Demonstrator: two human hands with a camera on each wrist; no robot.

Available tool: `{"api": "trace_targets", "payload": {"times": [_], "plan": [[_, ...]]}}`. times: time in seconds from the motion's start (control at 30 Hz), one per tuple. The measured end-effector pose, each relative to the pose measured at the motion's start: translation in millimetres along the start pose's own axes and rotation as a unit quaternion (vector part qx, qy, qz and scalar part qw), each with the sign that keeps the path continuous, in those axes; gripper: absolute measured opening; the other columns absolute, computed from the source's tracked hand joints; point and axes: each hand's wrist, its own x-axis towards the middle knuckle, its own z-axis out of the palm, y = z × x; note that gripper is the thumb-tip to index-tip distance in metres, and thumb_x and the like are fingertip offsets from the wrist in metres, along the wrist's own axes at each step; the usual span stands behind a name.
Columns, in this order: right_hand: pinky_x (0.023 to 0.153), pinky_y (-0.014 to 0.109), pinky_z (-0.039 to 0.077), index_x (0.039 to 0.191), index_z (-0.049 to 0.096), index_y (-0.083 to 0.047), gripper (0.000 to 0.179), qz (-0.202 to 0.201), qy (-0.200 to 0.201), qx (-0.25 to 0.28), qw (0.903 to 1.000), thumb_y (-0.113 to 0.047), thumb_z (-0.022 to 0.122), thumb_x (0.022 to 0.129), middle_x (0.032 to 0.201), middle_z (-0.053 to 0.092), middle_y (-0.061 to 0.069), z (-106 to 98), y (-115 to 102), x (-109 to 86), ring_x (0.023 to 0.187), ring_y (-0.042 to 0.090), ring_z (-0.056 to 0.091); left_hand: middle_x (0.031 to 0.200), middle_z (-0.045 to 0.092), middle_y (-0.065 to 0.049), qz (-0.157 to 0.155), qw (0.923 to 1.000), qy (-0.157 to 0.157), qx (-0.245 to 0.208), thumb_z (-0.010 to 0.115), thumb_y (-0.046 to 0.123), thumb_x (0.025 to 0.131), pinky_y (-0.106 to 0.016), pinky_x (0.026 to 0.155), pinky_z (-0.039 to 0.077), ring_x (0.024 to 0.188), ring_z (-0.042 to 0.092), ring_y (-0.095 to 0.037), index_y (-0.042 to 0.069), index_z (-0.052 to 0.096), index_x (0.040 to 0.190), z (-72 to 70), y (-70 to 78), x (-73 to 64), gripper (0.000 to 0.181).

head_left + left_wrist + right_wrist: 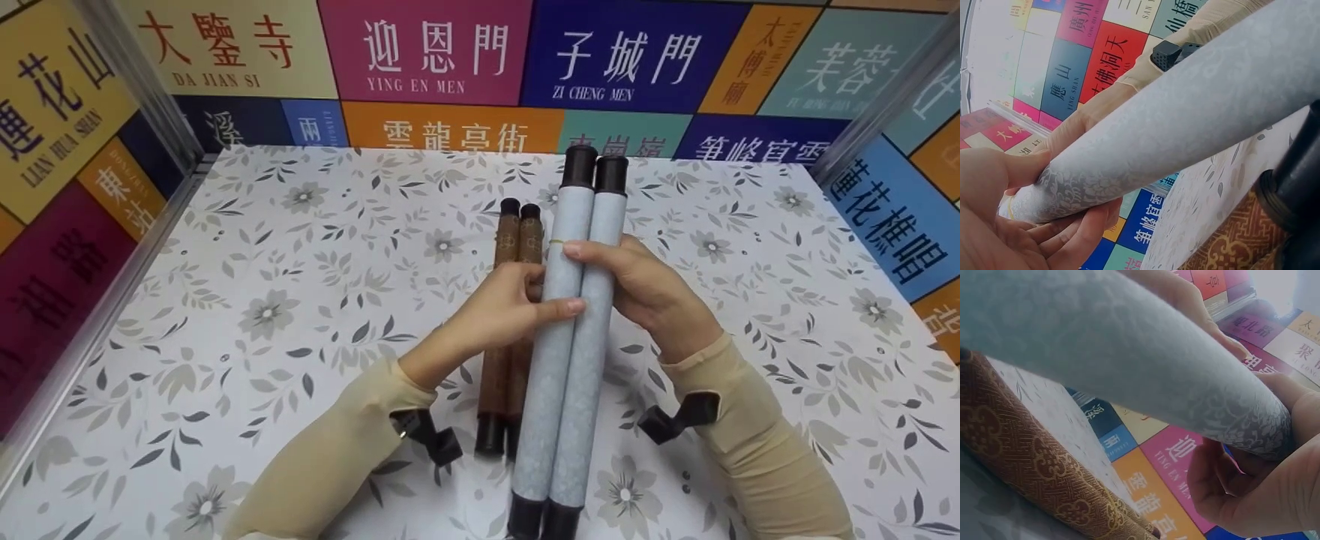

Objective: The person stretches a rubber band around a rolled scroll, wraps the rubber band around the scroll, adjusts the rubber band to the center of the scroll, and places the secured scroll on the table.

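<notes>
A pale blue scroll (556,360), in two patterned rolls side by side with dark brown end knobs, is held up at a slant over the table. My left hand (517,304) grips it from the left, thumb across the front and fingers behind. Higher up, my right hand (649,281) holds it from the right, its thumb tip beside a thin yellow band (556,241). In the left wrist view, the left fingers (1081,239) curl under the roll. A brown gold-patterned scroll (507,244), also two rolls with dark knobs, lies behind, partly hidden.
The table (202,300) wears a white cloth with grey leaves and flowers. Colourful panels (431,52) with Chinese lettering stand along its back and sides. Black wrist cameras (431,439) sit on both beige sleeves (337,450).
</notes>
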Motion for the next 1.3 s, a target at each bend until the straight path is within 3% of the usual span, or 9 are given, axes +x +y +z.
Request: {"api": "trace_targets", "payload": {"times": [0.23,0.33,0.47,0.7,0.8,0.97,1.1,1.2,1.3], "plan": [[0.093,0.028,0.051,0.105,0.066,-0.009,0.02,-0.02,-0.049,-0.025,0.9983,-0.025,0.058,0.097,0.096,0.071,0.0,-13.6,-8.7,-1.5,0.092,0.014,0.067,0.094,0.077,-0.017,0.005,0.9996,-0.005,-0.026,0.074,0.028,0.089,-0.023,0.065,0.057,0.073,0.07,-0.01,0.0,0.068,0.11,-0.5,1.5,0.5,0.036],[0.091,0.029,0.051,0.096,0.073,-0.012,0.025,-0.036,-0.048,-0.048,0.9971,-0.03,0.056,0.099,0.096,0.071,-0.002,-20.9,-13.9,-3.1,0.093,0.011,0.065,0.096,0.077,-0.017,-0.004,0.9991,0.0,-0.042,0.074,0.027,0.089,-0.026,0.068,0.059,0.077,0.072,-0.013,-0.001,0.066,0.113,-1.2,1.6,0.5,0.038],[0.083,0.029,0.055,0.087,0.076,-0.016,0.027,-0.038,-0.029,-0.099,0.9939,-0.023,0.054,0.1,0.091,0.071,-0.006,-25.7,-17.3,-5.3,0.087,0.008,0.066,0.097,0.076,-0.018,-0.017,0.9984,0.005,-0.053,0.074,0.027,0.088,-0.027,0.069,0.06,0.077,0.073,-0.015,-0.002,0.066,0.113,-0.7,0.5,0.9,0.039],[0.077,0.028,0.058,0.09,0.073,-0.014,0.021,-0.005,-0.047,-0.224,0.9735,-0.018,0.054,0.098,0.088,0.072,-0.008,-25.7,-19.0,-7.3,0.083,0.007,0.068,0.098,0.076,-0.02,-0.021,0.998,0.022,-0.055,0.074,0.025,0.089,-0.026,0.069,0.06,0.079,0.074,-0.016,-0.003,0.066,0.113,-0.6,-0.3,0.8,0.038],[0.074,0.028,0.059,0.089,0.073,-0.013,0.021,0.0,-0.045,-0.252,0.9667,-0.019,0.055,0.098,0.086,0.072,-0.009,-25.8,-21.1,-8.2,0.08,0.007,0.067,0.098,0.076,-0.02,-0.018,0.9982,0.02,-0.054,0.073,0.025,0.089,-0.026,0.069,0.06,0.079,0.074,-0.016,-0.003,0.066,0.113,-1.0,0.3,0.6,0.038],[0.064,0.024,0.054,0.082,0.073,-0.015,0.025,-0.01,-0.028,-0.187,0.9819,-0.017,0.054,0.098,0.082,0.069,-0.007,-22.4,-21.8,-7.0,0.076,0.007,0.064,0.103,0.075,-0.019,-0.008,0.9984,0.011,-0.054,0.071,0.028,0.091,-0.026,0.072,0.06,0.084,0.073,-0.016,-0.003,0.063,0.118,-1.5,0.3,1.6,0.042],[0.058,0.022,0.051,0.078,0.074,-0.013,0.029,-0.033,-0.013,-0.131,0.9908,-0.014,0.053,0.098,0.08,0.069,-0.004,-20.6,-19.1,-5.1,0.072,0.008,0.063,0.103,0.075,-0.018,-0.017,0.9981,-0.021,-0.055,0.073,0.028,0.089,-0.038,0.07,0.062,0.079,0.071,-0.015,-0.002,0.06,0.12,-1.5,-1.6,1.8,0.045],[0.061,0.024,0.054,0.081,0.075,-0.012,0.026,-0.04,-0.005,-0.126,0.9912,-0.014,0.054,0.097,0.083,0.071,-0.003,-20.7,-16.6,-3.6,0.074,0.009,0.066,0.101,0.074,-0.019,-0.026,0.9976,-0.039,-0.051,0.075,0.025,0.087,-0.046,0.067,0.062,0.073,0.07,-0.015,-0.001,0.06,0.119,-1.0,-2.7,1.2,0.044],[0.071,0.026,0.057,0.089,0.075,-0.012,0.024,-0.043,-0.013,-0.097,0.9943,-0.018,0.054,0.099,0.087,0.072,-0.002,-20.7,-12.6,-0.3,0.078,0.01,0.068,0.1,0.074,-0.019,-0.025,0.9984,-0.033,-0.039,0.076,0.024,0.086,-0.044,0.067,0.062,0.072,0.069,-0.014,-0.001,0.061,0.116,0.4,-2.8,0.8,0.041]]}}
